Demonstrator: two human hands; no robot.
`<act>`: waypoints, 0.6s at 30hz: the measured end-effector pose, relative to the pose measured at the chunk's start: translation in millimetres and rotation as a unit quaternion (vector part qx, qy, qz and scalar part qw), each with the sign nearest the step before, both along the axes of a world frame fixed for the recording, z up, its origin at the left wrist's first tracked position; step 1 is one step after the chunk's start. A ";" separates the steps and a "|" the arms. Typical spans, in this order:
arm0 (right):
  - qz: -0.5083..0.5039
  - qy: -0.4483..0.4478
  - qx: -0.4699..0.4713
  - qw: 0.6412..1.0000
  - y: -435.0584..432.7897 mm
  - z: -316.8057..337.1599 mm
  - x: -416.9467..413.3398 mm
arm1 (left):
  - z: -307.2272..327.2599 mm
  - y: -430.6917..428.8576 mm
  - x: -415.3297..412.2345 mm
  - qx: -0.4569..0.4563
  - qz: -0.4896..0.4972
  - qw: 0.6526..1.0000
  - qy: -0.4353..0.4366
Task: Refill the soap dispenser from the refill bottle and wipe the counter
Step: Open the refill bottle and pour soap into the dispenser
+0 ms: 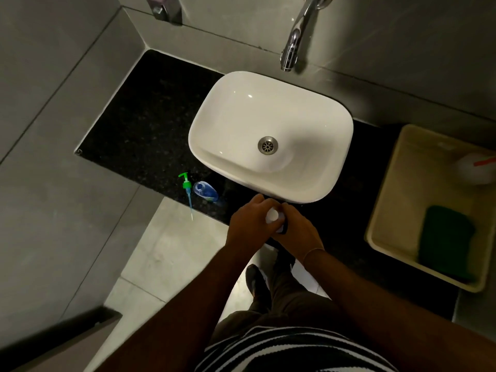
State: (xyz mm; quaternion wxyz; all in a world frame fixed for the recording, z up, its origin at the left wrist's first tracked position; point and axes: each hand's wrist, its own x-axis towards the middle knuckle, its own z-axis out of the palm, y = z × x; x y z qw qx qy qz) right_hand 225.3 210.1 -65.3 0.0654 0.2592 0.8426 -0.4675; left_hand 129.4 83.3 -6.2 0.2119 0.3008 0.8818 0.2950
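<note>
The soap dispenser (205, 191), a small clear blue bottle with its neck uncovered, stands on the black counter (139, 124) left of the sink. Its green pump (187, 189) lies beside it, tube pointing toward the counter's front edge. At the front edge below the sink, both hands wrap the refill bottle (274, 217), whose white cap shows between them. My left hand (249, 221) grips around the cap. My right hand (300, 232) holds the bottle's body, most of which is hidden.
A white basin (222, 114) sits mid-counter under a chrome wall tap (291, 49). A beige tub (389, 200) at the right holds a green cloth (445, 237) and a white bottle with a red part (476, 167). Grey tiled walls close in on the left.
</note>
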 end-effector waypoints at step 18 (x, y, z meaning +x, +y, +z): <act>0.017 0.022 0.022 0.999 -2.8 6.3 3.8 | 13.0 -35.0 -4.8 0.031 0.166 0.982 0.082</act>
